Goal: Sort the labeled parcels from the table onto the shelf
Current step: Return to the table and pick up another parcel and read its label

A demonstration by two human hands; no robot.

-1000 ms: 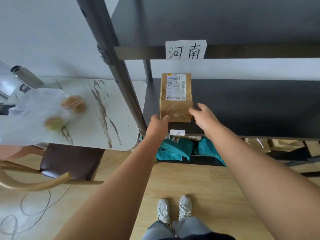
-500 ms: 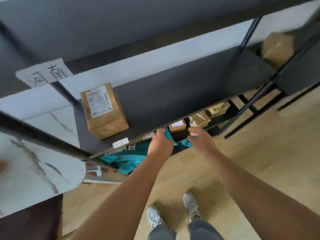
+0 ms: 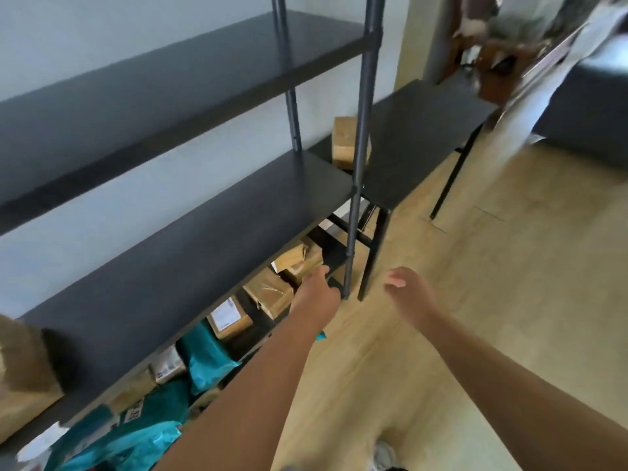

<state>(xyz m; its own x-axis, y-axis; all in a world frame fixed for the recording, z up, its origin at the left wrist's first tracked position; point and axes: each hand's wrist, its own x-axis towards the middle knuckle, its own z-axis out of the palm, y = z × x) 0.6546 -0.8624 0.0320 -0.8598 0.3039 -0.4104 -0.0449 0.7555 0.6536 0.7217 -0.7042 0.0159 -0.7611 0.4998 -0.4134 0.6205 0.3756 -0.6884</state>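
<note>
Since the earlier frame both hands have left the brown parcel [image 3: 20, 379], which now rests at the left end of the shelf [image 3: 190, 253]. Left hand [image 3: 317, 294] and right hand [image 3: 406, 288] hang empty, fingers loosely apart, before the shelf's front edge.

The parcel [image 3: 23, 362] is released on the shelf [image 3: 190, 232]; both hands, left [image 3: 317, 294] and right [image 3: 406, 288], are withdrawn empty, and the view is swung right toward the table [image 3: 418, 137].
</note>
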